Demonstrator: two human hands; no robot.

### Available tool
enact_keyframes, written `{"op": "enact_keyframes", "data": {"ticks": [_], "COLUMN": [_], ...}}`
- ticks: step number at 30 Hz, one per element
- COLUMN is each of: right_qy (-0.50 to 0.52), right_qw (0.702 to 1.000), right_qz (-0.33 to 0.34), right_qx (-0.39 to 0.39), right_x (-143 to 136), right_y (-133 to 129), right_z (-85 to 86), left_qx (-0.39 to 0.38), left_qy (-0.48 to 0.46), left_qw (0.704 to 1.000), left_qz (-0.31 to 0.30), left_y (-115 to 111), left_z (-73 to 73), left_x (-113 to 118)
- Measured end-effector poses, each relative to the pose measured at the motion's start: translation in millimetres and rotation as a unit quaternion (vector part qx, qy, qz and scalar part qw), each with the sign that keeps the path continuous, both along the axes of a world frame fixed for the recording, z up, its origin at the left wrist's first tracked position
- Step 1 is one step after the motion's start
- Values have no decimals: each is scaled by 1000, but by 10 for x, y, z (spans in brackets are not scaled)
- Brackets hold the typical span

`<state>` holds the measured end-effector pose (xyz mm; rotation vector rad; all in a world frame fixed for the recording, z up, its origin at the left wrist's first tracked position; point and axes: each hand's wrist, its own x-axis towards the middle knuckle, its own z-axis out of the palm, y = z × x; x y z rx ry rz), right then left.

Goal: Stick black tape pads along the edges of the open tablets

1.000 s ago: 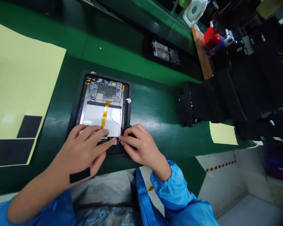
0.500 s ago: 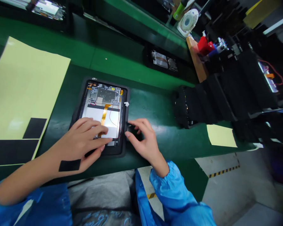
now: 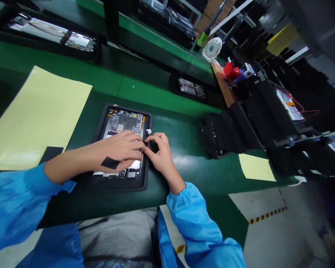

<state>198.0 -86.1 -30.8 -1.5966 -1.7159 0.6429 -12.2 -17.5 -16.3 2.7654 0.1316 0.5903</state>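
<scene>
An opened tablet (image 3: 128, 122) with a bare circuit board and silvery battery lies in a black frame (image 3: 145, 178) on the green bench. Across its middle reaches my left hand (image 3: 123, 149), a black patch near its wrist, fingers bunched at the tablet's right edge. My right hand (image 3: 159, 150) meets it there, thumb and index finger pinched at the frame's right side; whatever is between them is too small to make out. A small white tab (image 3: 149, 131) sticks up from the frame just above the fingertips.
Yellow sheets (image 3: 44, 115) lie at the left, with a smaller one (image 3: 257, 167) at the right. Black trays (image 3: 229, 128) are stacked on the right. Across the green belt sit more framed devices (image 3: 191, 87). A white fan (image 3: 212, 49) stands behind.
My left hand has moved right and up over the tablet, covering the battery. The right hand's thumb and index finger have closed in beside it. The view has shifted.
</scene>
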Motion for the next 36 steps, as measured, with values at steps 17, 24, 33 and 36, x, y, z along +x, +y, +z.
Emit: {"op": "enact_keyframes", "data": {"ticks": [17, 24, 33, 36], "right_qy": [51, 62, 2, -10], "right_qw": [996, 997, 999, 999], "right_qz": [-48, -42, -40, -40], "right_qx": [-51, -32, -5, 29], "right_x": [-28, 23, -17, -13], "right_y": [160, 236, 336, 385], "right_z": [5, 14, 2, 10], "left_qx": [-95, -131, -19, -25], "left_qy": [-3, 43, 37, 28], "left_qw": [988, 976, 980, 983], "left_qz": [-124, -169, -194, -178], "left_y": [-89, 258, 390, 444], "left_z": [24, 155, 117, 107], "left_x": [220, 256, 219, 250]}}
